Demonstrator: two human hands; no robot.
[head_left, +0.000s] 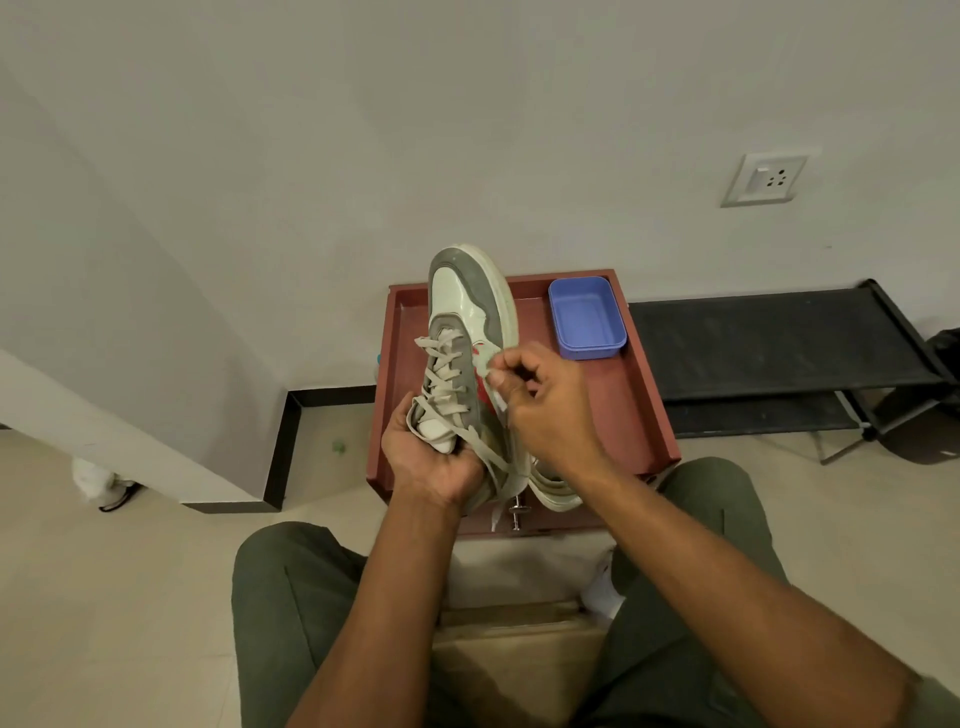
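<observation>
I held the sneaker (465, 306) above the red tray (644, 395), toe pointing away, so that anything I rubbed off would probably fall there. My left grip (431, 457) was curled round the heel and loose laces to steady it. My right grip (550, 400) pinched a small white wipe (488, 366) against the side, likely for scrubbing. The blue tub (587, 317) sat within reach on the tray.
</observation>
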